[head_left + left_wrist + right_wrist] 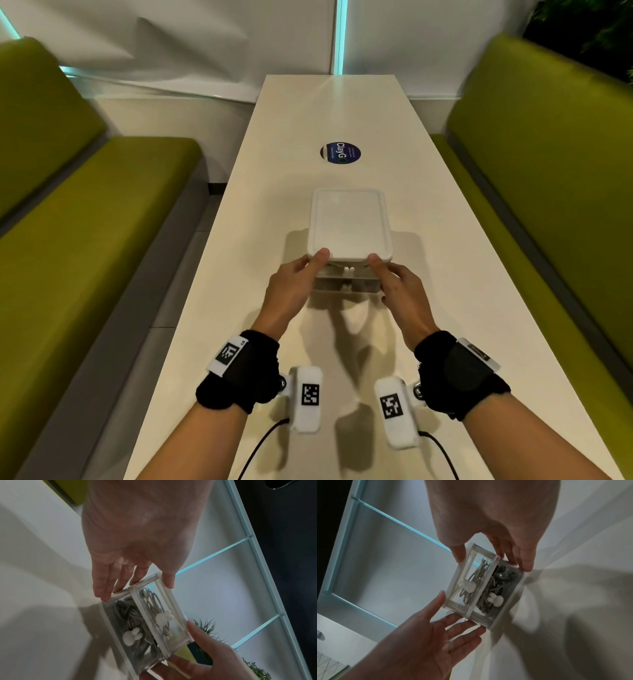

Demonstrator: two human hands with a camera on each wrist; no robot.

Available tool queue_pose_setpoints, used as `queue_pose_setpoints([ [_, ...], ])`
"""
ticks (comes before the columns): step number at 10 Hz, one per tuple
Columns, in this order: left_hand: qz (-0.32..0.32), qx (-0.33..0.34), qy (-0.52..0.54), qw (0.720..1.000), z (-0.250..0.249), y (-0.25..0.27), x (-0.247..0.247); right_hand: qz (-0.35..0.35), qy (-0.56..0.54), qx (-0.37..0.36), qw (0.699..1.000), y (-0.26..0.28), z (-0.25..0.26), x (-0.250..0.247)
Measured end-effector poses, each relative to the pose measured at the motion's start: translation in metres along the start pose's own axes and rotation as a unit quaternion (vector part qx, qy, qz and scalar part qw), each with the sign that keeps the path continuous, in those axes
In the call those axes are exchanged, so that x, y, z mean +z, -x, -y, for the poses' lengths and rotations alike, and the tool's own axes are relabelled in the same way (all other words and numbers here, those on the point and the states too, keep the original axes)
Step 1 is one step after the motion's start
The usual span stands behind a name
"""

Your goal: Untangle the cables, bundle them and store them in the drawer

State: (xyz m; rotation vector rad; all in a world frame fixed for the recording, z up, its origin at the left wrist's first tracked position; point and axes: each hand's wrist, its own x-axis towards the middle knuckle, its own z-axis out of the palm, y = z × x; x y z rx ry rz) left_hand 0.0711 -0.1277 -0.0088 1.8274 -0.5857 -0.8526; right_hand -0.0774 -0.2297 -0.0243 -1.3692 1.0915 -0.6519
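Note:
A small white drawer unit [349,226] stands mid-table with both clear drawers pushed in. In the left wrist view, the unit [173,609] shows a pale coiled cable [150,601] in the top drawer and dark cables [126,611] in the lower one. Each drawer front carries a white knob [163,617]. My left hand [310,265] touches the unit's front left corner, thumb on the lid and fingers straight along the side. My right hand [387,277] mirrors it at the front right corner. The right wrist view shows the same unit [462,577], right hand [496,555] and left hand [450,615].
The long cream table [308,359] runs away from me, with a round blue sticker [340,154] beyond the unit. Green benches flank it on the left [85,222] and right [548,188]. A white wall closes the far end.

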Motion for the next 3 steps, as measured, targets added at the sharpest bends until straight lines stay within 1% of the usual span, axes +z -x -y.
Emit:
queue_pose_setpoints([
  [1,-0.009,0.002,-0.008,1.000,-0.0073,-0.0059,0.0004,-0.001,0.010,0.008,1.000,-0.0076,0.0054,0.0032],
  [2,0.006,0.002,-0.017,1.000,-0.0095,-0.0048,-0.0018,0.000,0.021,0.011,1.000,-0.0068,0.0078,0.0010],
  [3,-0.020,0.012,-0.061,0.998,-0.0031,-0.0067,-0.0077,-0.023,0.016,0.013,1.000,0.0002,0.0084,-0.0067],
])
